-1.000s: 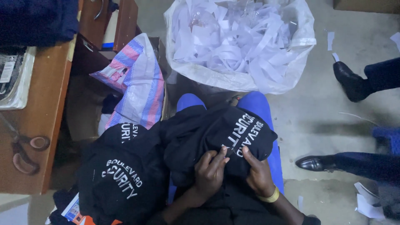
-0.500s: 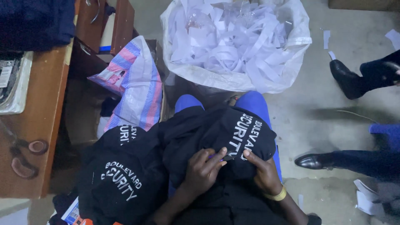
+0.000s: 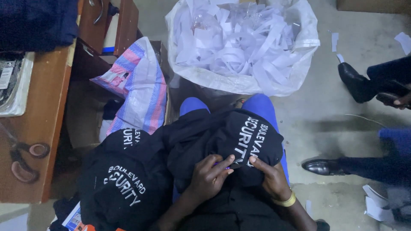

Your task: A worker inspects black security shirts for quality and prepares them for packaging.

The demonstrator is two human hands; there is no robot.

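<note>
A big white sack (image 3: 299, 64) stands at twelve o'clock on the floor, mouth wide open and heaped to the rim with loose white paper strips (image 3: 231, 47). At ten o'clock a smaller striped woven bag (image 3: 141, 90) in pink, blue and white leans against a wooden desk (image 3: 47, 107); its contents cannot be made out. A pair of scissors (image 3: 25, 158) lies on the desk at nine o'clock.

A pile of black garments with white lettering (image 3: 120, 184) sits at seven o'clock, just beside the person's knee. The black garment being worked on (image 3: 205, 137) lies draped over the person's lap at the centre, above blue trousers, its white printed lettering turned up. It looks soft, light and floppy, likely to slide and bunch, so it is best taken by pinching a fold near the print rather than by a loose edge.

The left hand (image 3: 209, 177) presses down on the cloth, fingers curled, its fingertips pinching at a small spot beside the lettering; something small and purplish seems to sit between them, too small to tell. The right hand (image 3: 272, 182), with a yellow band (image 3: 287, 200) on the wrist, lies on the cloth just at three o'clock of the left, index finger stretched toward the same spot.

Other people's dark shoes (image 3: 355, 81) stand at three o'clock.
</note>
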